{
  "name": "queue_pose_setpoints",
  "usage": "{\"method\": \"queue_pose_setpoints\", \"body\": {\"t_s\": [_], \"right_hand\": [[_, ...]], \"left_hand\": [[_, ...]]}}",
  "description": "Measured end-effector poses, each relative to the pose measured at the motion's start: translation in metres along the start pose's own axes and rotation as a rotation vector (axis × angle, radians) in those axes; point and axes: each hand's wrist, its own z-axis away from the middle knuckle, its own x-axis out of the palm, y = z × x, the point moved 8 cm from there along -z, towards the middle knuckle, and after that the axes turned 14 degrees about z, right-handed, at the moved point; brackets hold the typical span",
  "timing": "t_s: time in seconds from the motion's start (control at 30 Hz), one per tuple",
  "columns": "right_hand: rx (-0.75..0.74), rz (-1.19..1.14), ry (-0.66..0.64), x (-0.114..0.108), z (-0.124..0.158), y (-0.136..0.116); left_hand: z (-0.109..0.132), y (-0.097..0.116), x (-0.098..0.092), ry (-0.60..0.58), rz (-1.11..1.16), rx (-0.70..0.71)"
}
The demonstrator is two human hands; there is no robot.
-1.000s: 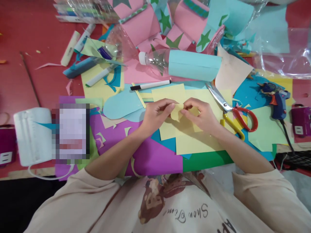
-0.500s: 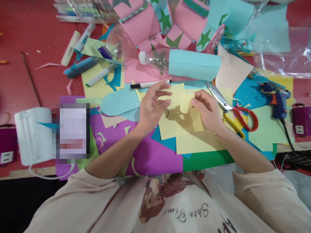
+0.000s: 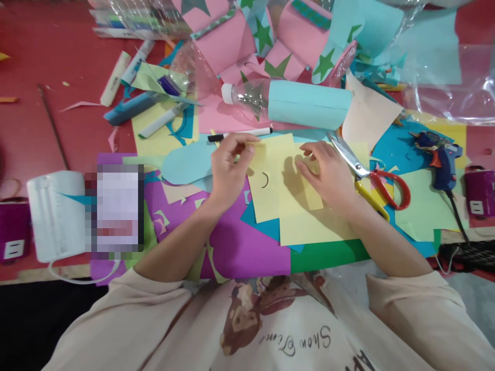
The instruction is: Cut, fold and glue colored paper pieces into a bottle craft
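Note:
My left hand (image 3: 231, 172) is closed in a pinch on a small yellow paper piece (image 3: 259, 153), which is hard to tell from the yellow sheet (image 3: 273, 198) behind it. That sheet carries a short black curved line. My right hand (image 3: 328, 172) hovers over the larger yellow paper (image 3: 309, 229), fingers apart and holding nothing. Just right of it lie scissors (image 3: 361, 170) with one red and one yellow handle. A black-and-white marker (image 3: 242, 134) rests beyond my left hand, and a rounded light-blue paper shape (image 3: 185, 164) is partly hidden behind that hand.
A plastic bottle wrapped in light-blue paper (image 3: 309, 103) lies on its side ahead. Pink paper shapes with green stars (image 3: 224, 44) stand behind it. A glue gun (image 3: 444, 162) is at right. Several markers (image 3: 115, 79), a phone (image 3: 118, 206) and a white case (image 3: 57, 216) are at left.
The small yellow paper piece has passed from my right hand to my left. My left hand has closed on it and shifted slightly left; my right fingers have spread.

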Motion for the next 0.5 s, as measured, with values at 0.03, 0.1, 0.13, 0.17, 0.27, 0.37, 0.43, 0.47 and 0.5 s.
{"method": "queue_pose_setpoints", "body": {"t_s": [0.03,0.1,0.13,0.17,0.27,0.37,0.43,0.47,0.5], "right_hand": [[0.012,0.046,0.003,0.001,-0.001,0.003],[0.03,0.075,-0.022,0.005,-0.001,0.008],[0.039,0.062,-0.047,0.008,-0.001,0.01],[0.052,0.034,-0.078,0.011,-0.001,0.011],[0.105,-0.079,-0.177,0.017,0.001,0.011],[0.136,-0.135,-0.29,0.018,0.003,0.007],[0.077,-0.152,-0.392,0.021,0.005,-0.002],[0.043,-0.152,-0.413,0.022,0.006,-0.006],[0.015,-0.141,-0.391,0.021,0.006,-0.009]], "left_hand": [[-0.005,-0.002,-0.008,0.035,-0.011,0.013],[-0.013,0.004,-0.022,0.092,-0.062,0.166],[-0.016,0.003,-0.029,0.132,-0.112,0.202],[-0.017,0.003,-0.037,0.182,-0.167,0.239],[-0.02,0.003,-0.045,0.228,-0.255,0.295],[-0.016,0.007,-0.044,0.279,-0.222,0.299],[-0.011,0.014,-0.036,0.255,-0.129,0.337],[-0.01,0.017,-0.032,0.234,-0.092,0.335],[-0.009,0.017,-0.023,0.166,-0.085,0.308]]}}
